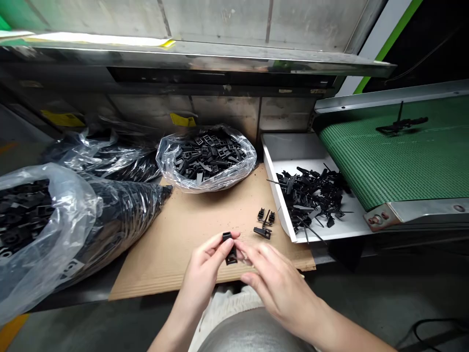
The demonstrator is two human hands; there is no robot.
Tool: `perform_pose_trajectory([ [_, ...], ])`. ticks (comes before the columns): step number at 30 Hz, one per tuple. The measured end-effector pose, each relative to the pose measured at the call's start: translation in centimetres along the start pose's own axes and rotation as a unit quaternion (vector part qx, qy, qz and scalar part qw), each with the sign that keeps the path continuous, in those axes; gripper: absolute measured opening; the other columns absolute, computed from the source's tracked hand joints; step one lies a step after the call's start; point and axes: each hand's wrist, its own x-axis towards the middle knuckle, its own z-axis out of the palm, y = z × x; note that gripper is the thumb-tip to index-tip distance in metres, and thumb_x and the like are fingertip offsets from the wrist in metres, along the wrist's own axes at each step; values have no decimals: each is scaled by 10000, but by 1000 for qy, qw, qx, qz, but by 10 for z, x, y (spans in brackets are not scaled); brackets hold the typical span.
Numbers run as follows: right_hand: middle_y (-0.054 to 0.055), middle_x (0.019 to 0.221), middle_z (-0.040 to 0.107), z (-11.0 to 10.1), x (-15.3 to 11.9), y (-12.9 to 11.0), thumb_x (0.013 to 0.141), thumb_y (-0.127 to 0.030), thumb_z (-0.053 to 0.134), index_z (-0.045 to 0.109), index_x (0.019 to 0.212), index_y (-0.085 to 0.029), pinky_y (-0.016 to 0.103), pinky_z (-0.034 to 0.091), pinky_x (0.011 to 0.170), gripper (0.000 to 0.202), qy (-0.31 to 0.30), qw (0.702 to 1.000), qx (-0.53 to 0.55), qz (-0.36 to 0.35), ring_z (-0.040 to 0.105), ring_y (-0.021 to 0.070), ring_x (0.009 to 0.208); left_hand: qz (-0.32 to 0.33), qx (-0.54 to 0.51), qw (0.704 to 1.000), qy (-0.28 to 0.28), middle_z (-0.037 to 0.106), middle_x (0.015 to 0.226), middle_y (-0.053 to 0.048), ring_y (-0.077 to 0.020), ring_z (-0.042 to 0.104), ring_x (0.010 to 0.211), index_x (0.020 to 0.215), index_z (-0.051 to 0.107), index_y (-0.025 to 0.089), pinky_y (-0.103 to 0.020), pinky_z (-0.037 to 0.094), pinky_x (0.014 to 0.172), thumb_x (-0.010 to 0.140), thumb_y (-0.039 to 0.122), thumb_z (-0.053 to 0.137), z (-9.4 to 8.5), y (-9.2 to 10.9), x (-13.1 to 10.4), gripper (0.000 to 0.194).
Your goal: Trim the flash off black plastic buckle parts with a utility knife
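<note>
Just above the near edge of the cardboard, my left hand [207,261] pinches a small black plastic part [230,255] between thumb and fingers. My right hand [273,278] is beside it, its forward fingertips at the part's right side, seemingly touching. The right thumb is held apart from the fingers, and the curled lower fingers are partly hidden. A black molded piece with a thin stem and small end parts [262,232] lies on the cardboard [176,249] beyond my right hand.
A plastic bag [208,183] of black parts stands at the back. Larger filled bags [120,210] occupy the left. To the right, a white tray [289,146] holds a heap of black molded pieces, beside a green conveyor belt [395,166] carrying another piece [399,125]. A metal shelf [220,56] overhangs the back.
</note>
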Motion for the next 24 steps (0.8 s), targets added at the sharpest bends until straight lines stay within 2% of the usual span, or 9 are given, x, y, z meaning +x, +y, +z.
perform_pose_trajectory([
  [1, 87, 943, 599, -4, -1, 0, 891, -215, 395, 468, 1212, -141, 295, 489, 727, 336, -6, 999, 25, 21, 554, 181, 858, 28, 30, 999, 10, 656, 709, -17, -127, 561, 651, 864, 633, 153, -231, 439, 661, 752, 253, 590, 0, -1, -4, 157],
  [3, 75, 896, 606, -8, -1, 1, 900, -200, 373, 511, 1162, -153, 303, 480, 717, 300, 29, 998, 46, 35, 548, 179, 825, 65, 85, 994, 22, 648, 699, -12, -127, 550, 619, 843, 634, 163, -235, 440, 636, 764, 242, 570, 0, -2, -13, 129],
  [6, 62, 774, 612, -4, 3, 1, 891, -191, 400, 603, 1007, -149, 295, 454, 651, 237, 108, 993, 38, 14, 532, 170, 717, 100, 150, 983, 33, 644, 674, -10, -140, 555, 614, 773, 646, 179, -238, 443, 624, 761, 230, 562, -4, 0, -21, 99],
  [8, 61, 733, 607, 2, 7, -1, 884, -201, 424, 623, 962, -147, 284, 432, 618, 220, 127, 991, 29, 2, 518, 163, 677, 123, 183, 974, 41, 641, 652, -1, -142, 560, 611, 748, 661, 193, -231, 443, 624, 747, 209, 572, -8, 3, -23, 90],
  [14, 44, 681, 583, 15, 20, -15, 887, -196, 413, 638, 880, -153, 264, 389, 590, 229, 104, 994, 18, -8, 491, 146, 632, 159, 228, 960, 43, 645, 630, 15, -138, 574, 591, 731, 675, 215, -210, 437, 592, 733, 177, 580, -25, 13, -22, 102],
  [19, 44, 676, 574, 27, 28, -22, 879, -198, 429, 636, 871, -145, 261, 384, 588, 214, 108, 994, 5, -4, 482, 148, 634, 147, 243, 958, 31, 651, 626, 6, -134, 580, 579, 702, 666, 201, -202, 435, 591, 740, 192, 586, -41, 19, -22, 89],
  [24, 62, 705, 602, 37, 38, -18, 876, -188, 437, 644, 877, -135, 273, 399, 632, 214, 123, 992, -16, 22, 517, 163, 683, 131, 229, 964, -17, 638, 603, 1, -134, 579, 562, 674, 647, 183, -200, 448, 569, 738, 223, 592, -56, 22, -24, 94],
])
